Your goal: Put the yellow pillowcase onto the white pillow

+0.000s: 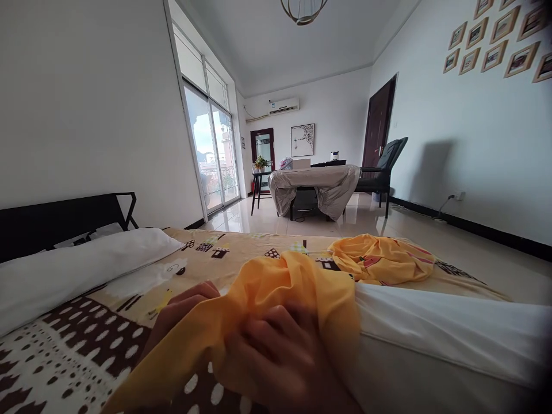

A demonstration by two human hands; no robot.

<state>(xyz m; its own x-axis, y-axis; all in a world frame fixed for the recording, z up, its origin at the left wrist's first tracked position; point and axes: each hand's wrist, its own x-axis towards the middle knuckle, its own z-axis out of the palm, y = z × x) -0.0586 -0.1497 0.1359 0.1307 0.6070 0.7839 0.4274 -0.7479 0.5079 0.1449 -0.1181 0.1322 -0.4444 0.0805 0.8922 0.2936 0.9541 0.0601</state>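
Observation:
A yellow pillowcase (297, 276) lies bunched round the near end of a white pillow (440, 328) on the bed. My right hand (280, 351) is closed on the gathered cloth, its fingers curled and slightly blurred. On the far side of the fabric, my left hand (190, 302) also grips the pillowcase; the cloth hides most of its fingers. One strip of yellow fabric hangs toward the lower left. Beyond the pillow, a second crumpled yellow cloth (383, 259) with a printed pattern rests on the sheet.
Under everything is a patterned bed sheet (241, 244). Another white pillow (103, 250) lies at left by the black headboard (64, 213). Past the bed's far edge stand a covered table (340, 178) and a black chair (383, 167) on the tiled floor.

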